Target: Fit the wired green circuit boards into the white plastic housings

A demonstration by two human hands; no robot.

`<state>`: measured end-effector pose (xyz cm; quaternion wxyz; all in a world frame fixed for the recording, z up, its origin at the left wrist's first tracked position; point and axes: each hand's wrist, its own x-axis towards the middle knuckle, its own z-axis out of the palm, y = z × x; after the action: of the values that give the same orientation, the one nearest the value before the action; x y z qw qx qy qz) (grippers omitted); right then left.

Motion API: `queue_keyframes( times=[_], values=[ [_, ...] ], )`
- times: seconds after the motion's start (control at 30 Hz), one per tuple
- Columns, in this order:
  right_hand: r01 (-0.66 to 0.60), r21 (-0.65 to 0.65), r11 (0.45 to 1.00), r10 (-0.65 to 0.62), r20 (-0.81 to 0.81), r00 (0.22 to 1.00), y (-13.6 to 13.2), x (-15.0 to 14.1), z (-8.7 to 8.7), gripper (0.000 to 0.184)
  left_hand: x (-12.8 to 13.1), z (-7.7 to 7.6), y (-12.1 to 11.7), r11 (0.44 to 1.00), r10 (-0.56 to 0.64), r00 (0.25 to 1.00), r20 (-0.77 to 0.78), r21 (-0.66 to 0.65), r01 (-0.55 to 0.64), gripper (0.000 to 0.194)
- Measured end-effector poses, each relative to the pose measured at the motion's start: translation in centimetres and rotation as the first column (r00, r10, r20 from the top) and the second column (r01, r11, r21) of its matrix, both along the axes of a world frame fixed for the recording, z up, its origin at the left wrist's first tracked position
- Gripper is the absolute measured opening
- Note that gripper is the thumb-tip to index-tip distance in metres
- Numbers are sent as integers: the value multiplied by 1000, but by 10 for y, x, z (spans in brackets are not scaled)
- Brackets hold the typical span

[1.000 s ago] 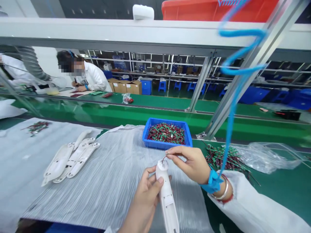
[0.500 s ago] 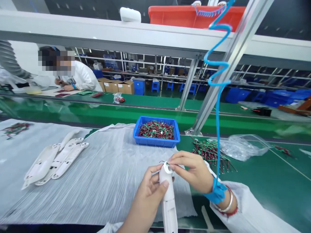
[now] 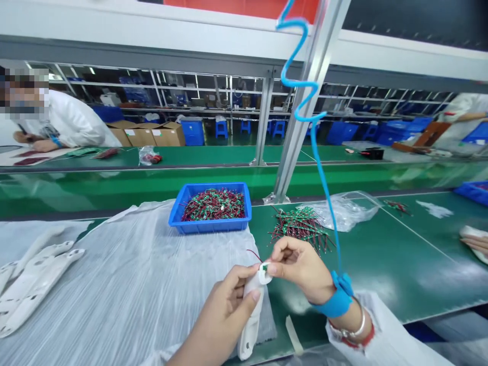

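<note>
My left hand is closed around a long white plastic housing, its open end pointing up and away from me. At that end my right hand pinches at a small green circuit board, which shows inside the round opening. A thin dark red wire sticks out to the left of the opening. The right fingertips partly cover the board. Around my right wrist is a blue wrist strap, joined to a coiled blue cord.
Beyond my hands stands a blue bin full of wired green boards. A pile of these boards lies right of it, beside a clear plastic bag. Several white housings rest on the left sheet. A metal post rises behind. A co-worker sits across.
The view has swung to the right. The housing has tilted, so its opening now faces me more, and the green board and red wire show more clearly. Both hands keep their hold.
</note>
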<state>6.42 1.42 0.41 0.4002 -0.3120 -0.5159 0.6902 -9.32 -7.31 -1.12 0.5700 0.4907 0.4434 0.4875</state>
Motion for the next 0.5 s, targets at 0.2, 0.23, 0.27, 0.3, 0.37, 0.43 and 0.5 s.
queue_keyframes(
  times=[0.2, 0.23, 0.27, 0.3, 0.37, 0.43, 0.5],
  values=[
    [61, 113, 992, -66, 32, 997, -5, 22, 0, 34, 15, 0, 8, 998, -62, 997, -37, 26, 63, 18],
    [61, 127, 990, -64, 16, 998, -7, 26, -2, 34, 16, 0, 7, 997, -71, 996, -53, 34, 73, 18],
    [49, 137, 989, -50, 1, 999, -9, 29, -3, 34, 17, 0, 7, 996, -73, 994, -75, 42, 77, 17],
    [21, 148, 989, -20, -5, 1000, -12, 31, -5, 33, 17, 0, 5, 995, -77, 992, -104, 51, 83, 18],
    [-63, 177, 982, 62, 14, 998, -18, 35, -8, 35, 15, 0, 2, 993, -87, 982, -169, 69, 100, 17],
    [-102, 206, 973, 101, 18, 995, -25, 36, -11, 42, 14, -2, -1, 991, -96, 977, -192, 73, 112, 18],
    [-32, 225, 974, 49, -70, 996, -33, 33, -16, 44, 13, -6, -3, 992, -105, 989, -104, 53, 111, 19]
  ],
)
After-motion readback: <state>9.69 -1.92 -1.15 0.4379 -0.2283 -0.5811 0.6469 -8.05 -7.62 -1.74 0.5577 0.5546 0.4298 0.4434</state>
